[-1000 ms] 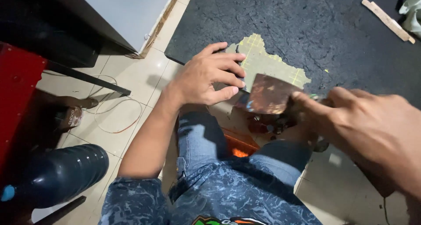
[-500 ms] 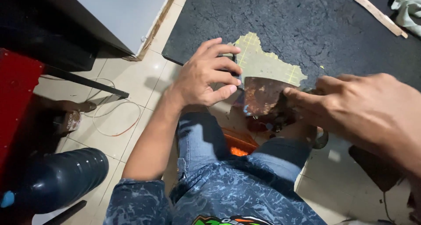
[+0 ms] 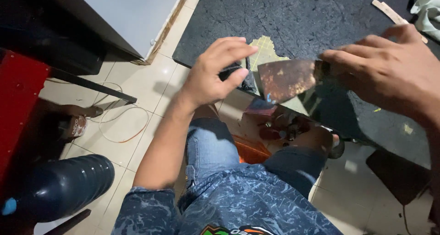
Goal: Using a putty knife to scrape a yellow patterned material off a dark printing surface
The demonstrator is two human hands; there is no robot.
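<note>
Left hand (image 3: 215, 74) at the near edge of the counter (image 3: 293, 15), fingers clenched on a dark peeled flap (image 3: 233, 72) of the black covering, beside the bared yellow-green patch (image 3: 263, 49). Rusty scraper (image 3: 286, 79) just right of it, blade over the near edge. Right hand (image 3: 389, 70) grasps the scraper's handle, fingers closed around it. Wooden strip (image 3: 389, 12) near the far right corner.

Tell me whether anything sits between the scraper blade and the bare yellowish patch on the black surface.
Nothing visible blocks it. The right hand holds the rusty scraper just off the bare yellowish patch. The left hand rests beside the patch at the edge of the black surface, fingers gripping its torn covering, not under the blade.
</note>
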